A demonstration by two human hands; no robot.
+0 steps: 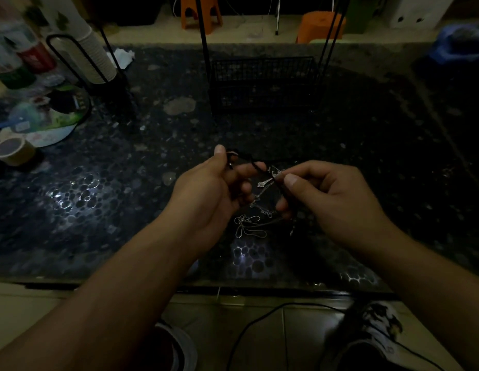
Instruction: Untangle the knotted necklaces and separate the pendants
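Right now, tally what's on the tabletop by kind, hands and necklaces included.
Hands: 2, left and right
Necklace tangle: 1
Wire basket: 1
Tape roll: 1
Paper cup stack: 1
Total: 6

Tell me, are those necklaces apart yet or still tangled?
Still tangled: the black cord and silver chain meet in one cluster between the left hand and right hand.

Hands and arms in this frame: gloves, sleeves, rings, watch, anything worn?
Nothing worn that shows. The left hand and right hand are bare, with no gloves and no visible rings. Both forearms are bare to the frame edge, with no sleeves, watch or bracelet. Nails are short. Dim light could hide small details.
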